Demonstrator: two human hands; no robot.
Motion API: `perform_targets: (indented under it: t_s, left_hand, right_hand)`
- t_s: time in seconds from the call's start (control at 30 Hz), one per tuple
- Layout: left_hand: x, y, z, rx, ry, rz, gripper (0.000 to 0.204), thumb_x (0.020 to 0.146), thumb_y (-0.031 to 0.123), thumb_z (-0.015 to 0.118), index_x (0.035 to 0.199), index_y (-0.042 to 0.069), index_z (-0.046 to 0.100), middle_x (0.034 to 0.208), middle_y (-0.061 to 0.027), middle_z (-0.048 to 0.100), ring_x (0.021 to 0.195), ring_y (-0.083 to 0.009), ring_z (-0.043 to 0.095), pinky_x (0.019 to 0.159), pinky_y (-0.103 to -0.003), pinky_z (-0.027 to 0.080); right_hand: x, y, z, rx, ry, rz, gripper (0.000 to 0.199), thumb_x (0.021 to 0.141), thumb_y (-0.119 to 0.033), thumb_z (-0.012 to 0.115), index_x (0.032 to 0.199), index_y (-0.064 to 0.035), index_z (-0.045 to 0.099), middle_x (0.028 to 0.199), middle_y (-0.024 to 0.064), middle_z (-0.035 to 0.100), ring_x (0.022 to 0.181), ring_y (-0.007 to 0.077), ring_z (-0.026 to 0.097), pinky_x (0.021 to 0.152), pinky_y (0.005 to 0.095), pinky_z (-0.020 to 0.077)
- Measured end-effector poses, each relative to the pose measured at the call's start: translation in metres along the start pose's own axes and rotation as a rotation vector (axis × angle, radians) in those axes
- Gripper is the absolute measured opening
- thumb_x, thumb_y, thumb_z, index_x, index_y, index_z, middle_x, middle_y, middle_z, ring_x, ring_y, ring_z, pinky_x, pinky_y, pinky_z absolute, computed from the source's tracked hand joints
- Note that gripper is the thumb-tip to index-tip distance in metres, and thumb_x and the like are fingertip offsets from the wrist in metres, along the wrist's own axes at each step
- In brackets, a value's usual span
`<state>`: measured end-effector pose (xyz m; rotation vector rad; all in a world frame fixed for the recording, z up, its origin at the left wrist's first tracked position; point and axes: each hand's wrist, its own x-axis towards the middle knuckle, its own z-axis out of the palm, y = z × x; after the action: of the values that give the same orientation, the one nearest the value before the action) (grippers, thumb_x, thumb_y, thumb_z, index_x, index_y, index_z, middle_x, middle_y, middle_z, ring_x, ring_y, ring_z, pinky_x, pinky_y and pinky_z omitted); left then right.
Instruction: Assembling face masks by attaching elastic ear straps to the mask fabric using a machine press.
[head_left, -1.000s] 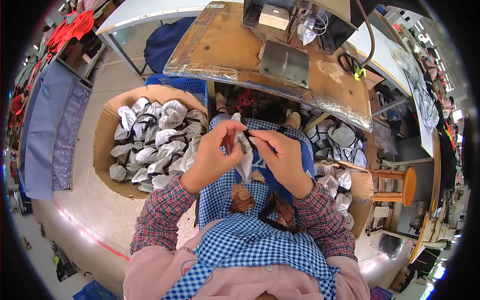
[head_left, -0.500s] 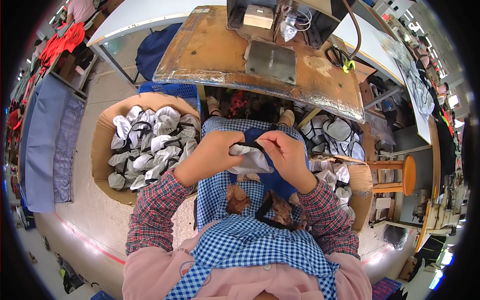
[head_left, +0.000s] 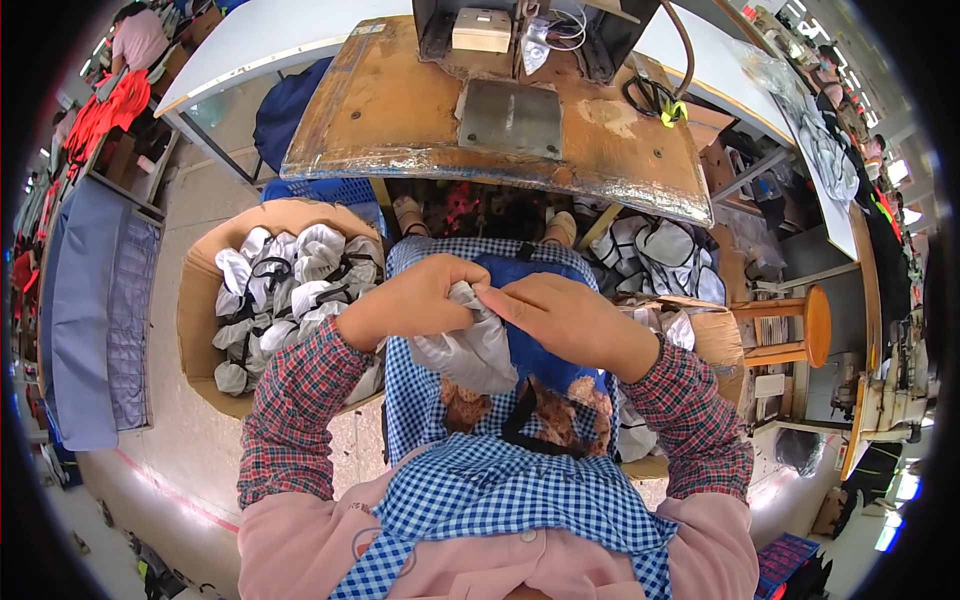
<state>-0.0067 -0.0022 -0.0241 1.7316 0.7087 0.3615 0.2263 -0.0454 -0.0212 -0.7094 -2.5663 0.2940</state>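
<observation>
My left hand (head_left: 420, 298) and my right hand (head_left: 565, 318) meet above my lap, both pinching a small grey-white fabric piece (head_left: 465, 345) that hangs down between them. The left fingers curl over its top edge and the right fingertips press it from the other side. Beneath the hands lie a blue cloth (head_left: 540, 350) and my blue checked apron (head_left: 500, 480). A black strap (head_left: 520, 415) crosses the lap.
A cardboard box (head_left: 200, 300) full of several grey-white pieces stands at my left. More pieces lie in a box (head_left: 690, 330) at my right. Ahead is a worn wooden worktable (head_left: 400, 110) with a metal plate (head_left: 512, 118). A round wooden stool (head_left: 800, 325) stands at the right.
Both hands have come down and closer to my lap with the fabric piece, which now hangs lower between them. The view has tilted toward the worktable.
</observation>
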Motion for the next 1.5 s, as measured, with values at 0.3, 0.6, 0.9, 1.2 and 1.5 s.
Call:
perform_targets:
  t_s: [0.3,0.6,0.9,1.2,1.5]
  left_hand:
    - [0.009,0.026,-0.001,0.238,-0.005,0.099,0.033,0.076,0.023,0.065,0.099,-0.001,0.063,0.075,-0.0125,0.060,0.069,-0.0162,0.056,0.063,-0.030,0.046]
    - [0.035,0.016,-0.030,0.214,0.266,0.126,0.019,0.072,0.006,0.058,0.089,-0.002,0.059,0.069,-0.0041,0.054,0.067,-0.0094,0.050,0.061,-0.027,0.043]
    - [0.068,0.042,-0.083,0.017,0.334,-0.091,0.031,0.077,0.008,0.051,0.103,0.000,0.065,0.078,0.0036,0.058,0.069,-0.0059,0.052,0.062,-0.021,0.043]
    - [0.110,0.056,-0.121,0.101,0.348,-0.126,0.029,0.072,0.010,0.054,0.096,-0.003,0.064,0.076,0.0017,0.058,0.066,-0.0081,0.051,0.056,-0.025,0.040]
    - [0.135,0.050,-0.137,-0.014,0.379,-0.117,0.025,0.068,0.007,0.054,0.089,-0.006,0.062,0.073,-0.0041,0.059,0.063,-0.0123,0.055,0.055,-0.026,0.042]
  right_hand:
    - [0.008,0.010,-0.014,-0.175,0.077,-0.047,0.031,0.076,-0.011,0.061,0.106,-0.0009,0.059,0.092,0.0095,0.063,0.084,0.0255,0.064,0.076,0.0340,0.0530]
    - [0.023,0.033,-0.027,0.048,0.314,0.183,0.010,0.086,-0.009,0.063,0.091,-0.0022,0.058,0.082,0.0135,0.063,0.073,0.0322,0.063,0.064,0.0385,0.0518]
    - [0.056,0.061,-0.045,0.264,0.434,0.332,0.009,0.091,-0.009,0.061,0.091,0.0004,0.060,0.069,0.0105,0.059,0.056,0.0164,0.055,0.054,0.0289,0.0448]
    - [0.077,0.102,-0.049,0.402,0.488,0.453,0.009,0.091,-0.009,0.060,0.092,0.0002,0.060,0.069,0.0053,0.059,0.059,0.0080,0.055,0.054,0.0252,0.0448]
    - [0.089,0.117,-0.059,0.497,0.503,0.498,0.012,0.093,-0.011,0.059,0.094,0.0006,0.061,0.070,0.0027,0.062,0.061,0.0071,0.058,0.057,0.0232,0.0476]
